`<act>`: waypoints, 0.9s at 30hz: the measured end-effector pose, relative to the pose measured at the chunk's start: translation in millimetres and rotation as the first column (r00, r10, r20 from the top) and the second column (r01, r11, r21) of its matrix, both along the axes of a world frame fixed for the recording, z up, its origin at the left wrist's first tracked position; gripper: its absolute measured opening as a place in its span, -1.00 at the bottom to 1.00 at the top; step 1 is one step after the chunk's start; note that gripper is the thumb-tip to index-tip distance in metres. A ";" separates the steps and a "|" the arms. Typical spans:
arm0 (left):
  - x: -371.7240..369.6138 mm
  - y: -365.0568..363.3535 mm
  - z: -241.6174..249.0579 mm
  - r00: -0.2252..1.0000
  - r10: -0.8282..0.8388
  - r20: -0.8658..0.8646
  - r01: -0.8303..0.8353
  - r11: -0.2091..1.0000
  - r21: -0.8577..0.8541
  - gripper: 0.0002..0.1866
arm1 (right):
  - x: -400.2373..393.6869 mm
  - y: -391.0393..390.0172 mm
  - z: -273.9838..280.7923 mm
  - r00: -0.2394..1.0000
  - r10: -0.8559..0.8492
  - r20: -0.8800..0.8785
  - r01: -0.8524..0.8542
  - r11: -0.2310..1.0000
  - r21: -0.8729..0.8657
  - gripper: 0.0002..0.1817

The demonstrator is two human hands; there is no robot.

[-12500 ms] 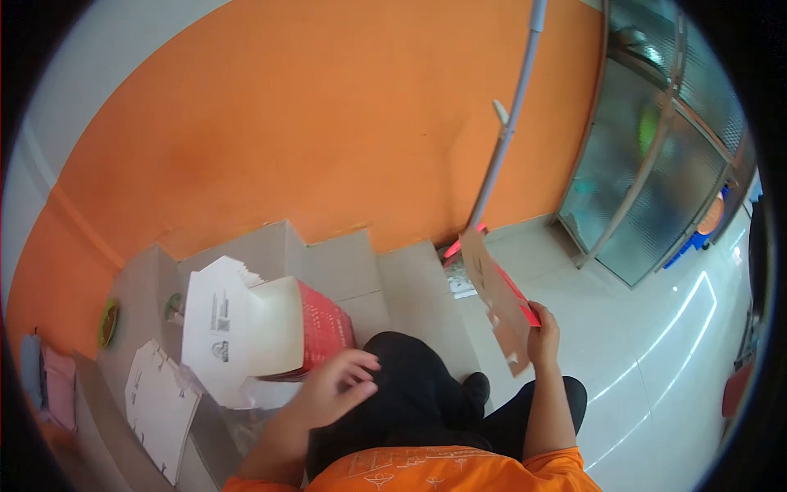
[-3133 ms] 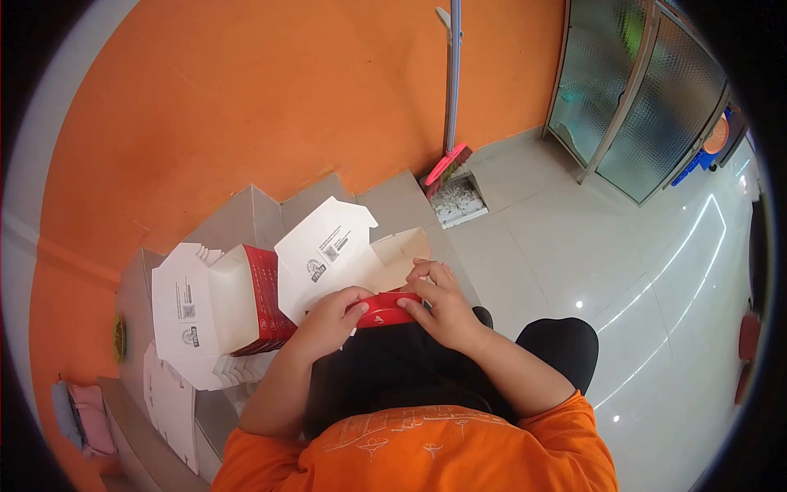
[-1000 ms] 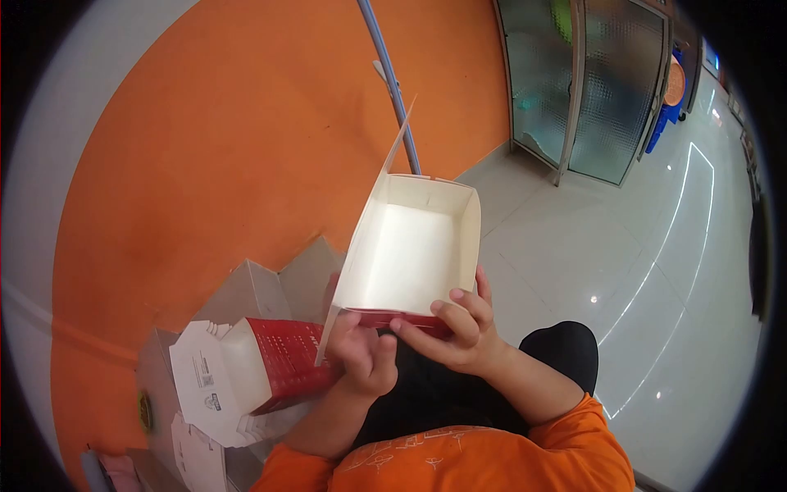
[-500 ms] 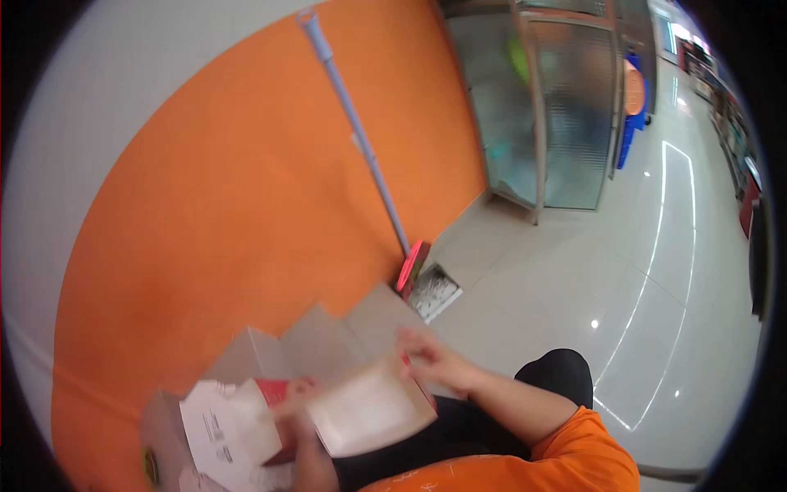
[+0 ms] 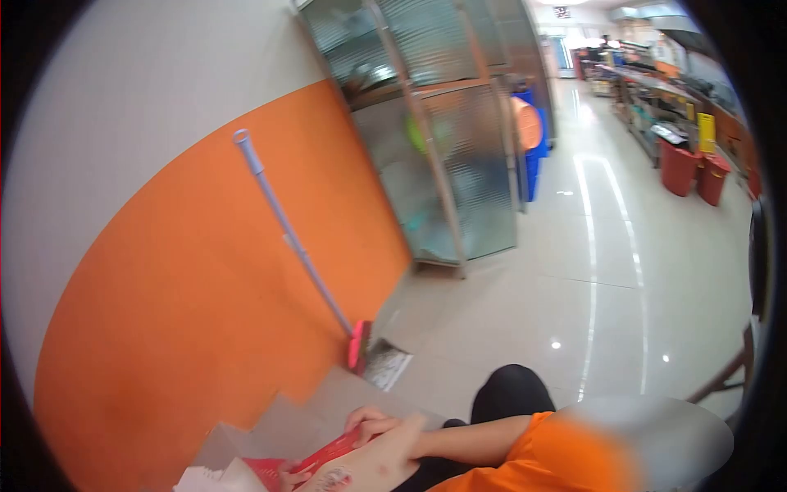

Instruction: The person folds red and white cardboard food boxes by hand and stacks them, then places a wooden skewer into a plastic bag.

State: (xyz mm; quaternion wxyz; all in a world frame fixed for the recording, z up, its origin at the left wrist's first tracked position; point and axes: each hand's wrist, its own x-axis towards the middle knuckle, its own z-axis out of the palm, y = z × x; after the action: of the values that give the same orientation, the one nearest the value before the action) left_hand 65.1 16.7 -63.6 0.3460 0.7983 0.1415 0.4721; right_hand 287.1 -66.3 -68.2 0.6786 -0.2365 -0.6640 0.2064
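Observation:
A paper food box [image 5: 373, 463], pale with a printed mark and red on its far side, is low in the head view, over the dark trousers. My right hand [image 5: 370, 428] is closed on its upper edge, fingers curled over the red side. Only some fingers of my left hand [image 5: 293, 476] show at the bottom, pinching the red part of the box; the rest is hidden or cut off by the frame. White printed cartons [image 5: 201, 480] are at the lower left beside my left hand.
Grey cardboard boxes [image 5: 283, 426] line the orange wall [image 5: 197, 295]. A long-handled broom [image 5: 307, 262] leans there, with a dustpan [image 5: 385, 365] at its foot. A glass-doored cabinet [image 5: 484, 180] stands ahead; red bins [image 5: 680, 168] are farther right on the tiled floor.
The view has tilted up and turned right, so hands and box sit lower. The box has turned: its pale open inside showed before, and now a printed outer side and red panel do.

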 end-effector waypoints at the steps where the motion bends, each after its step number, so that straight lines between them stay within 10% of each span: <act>1: 8.7 -3.8 1.3 0.999 -0.019 0.028 0.021 0.999 -0.049 -0.55 | 1.4 -1.1 -4.1 0.999 -0.053 0.010 0.053 0.998 -0.015 -0.78; 3: 18.6 -7.1 9.8 0.997 -0.037 0.072 0.046 0.990 -0.132 -0.54 | 3.9 -0.2 -6.6 0.985 0.167 0.038 -0.166 0.985 -0.038 -0.79; 12: -14.5 -37.2 38.9 0.957 0.203 0.209 -0.083 0.877 -0.473 -0.48 | -39.5 -53.5 43.5 0.952 -0.040 0.305 -0.024 0.979 0.203 -0.80; 15: -40.0 -54.6 41.2 0.920 0.337 0.199 -0.159 0.788 -0.595 -0.45 | -65.0 -48.2 30.7 0.966 -0.247 0.077 0.258 0.945 -0.201 -0.68; 17: -57.1 -63.3 42.7 0.891 0.418 0.175 -0.206 0.718 -0.665 -0.44 | -67.5 -38.0 62.5 0.950 -0.122 -0.289 -0.088 0.780 -0.619 -0.49; 20: -76.9 -67.7 48.0 0.833 0.531 0.156 -0.196 0.545 -0.815 -0.26 | -64.3 -56.2 115.2 1.000 -0.003 0.026 0.024 0.533 -0.846 -0.34; 21: -84.2 -67.9 49.1 0.830 0.537 0.150 -0.196 0.534 -0.823 -0.26 | -67.9 -49.0 103.3 1.000 0.002 0.028 0.023 0.522 -0.853 -0.34; 23: -89.6 -73.0 66.5 0.728 0.682 0.063 -0.274 0.373 -0.887 -0.23 | -73.1 -28.1 80.6 0.939 -0.273 0.211 0.334 0.870 -0.362 -0.24; 25: -99.6 -63.9 38.5 0.781 0.612 0.126 -0.250 0.491 -0.834 -0.19 | -75.7 -28.7 83.5 0.931 -0.220 0.293 0.335 0.832 -0.441 -0.28; 27: -88.7 -80.7 34.6 0.816 0.487 0.312 -0.150 0.699 -0.699 -0.38 | -85.0 -32.3 95.5 0.999 0.032 -0.015 -0.034 0.759 -0.650 -0.35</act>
State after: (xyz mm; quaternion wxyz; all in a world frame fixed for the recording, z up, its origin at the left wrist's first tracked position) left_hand -23.5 -64.1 -29.0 0.5323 0.4493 0.3465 0.6283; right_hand 202.1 -98.5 27.3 0.5516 -0.4451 -0.5545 0.4361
